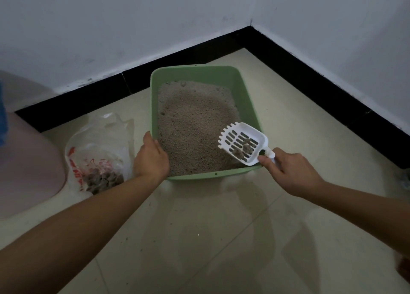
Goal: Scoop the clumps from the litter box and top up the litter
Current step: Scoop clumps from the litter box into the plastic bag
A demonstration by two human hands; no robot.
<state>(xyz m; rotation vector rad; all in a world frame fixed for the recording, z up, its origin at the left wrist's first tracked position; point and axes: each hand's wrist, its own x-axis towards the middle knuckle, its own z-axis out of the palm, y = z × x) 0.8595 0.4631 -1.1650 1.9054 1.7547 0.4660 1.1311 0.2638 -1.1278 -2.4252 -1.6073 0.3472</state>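
Head view: right hand (292,171) grips the handle of a white slotted plastic scoop (230,136), likely light and stiff, carrying probably crumbly grey clumps (245,148) over the green plastic litter box (153,94); left hand (152,160) holds its rim.

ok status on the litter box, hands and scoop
Right hand grips scoop, clumps aboard. Left hand holds litter box rim. Left arm between scoop and bag.
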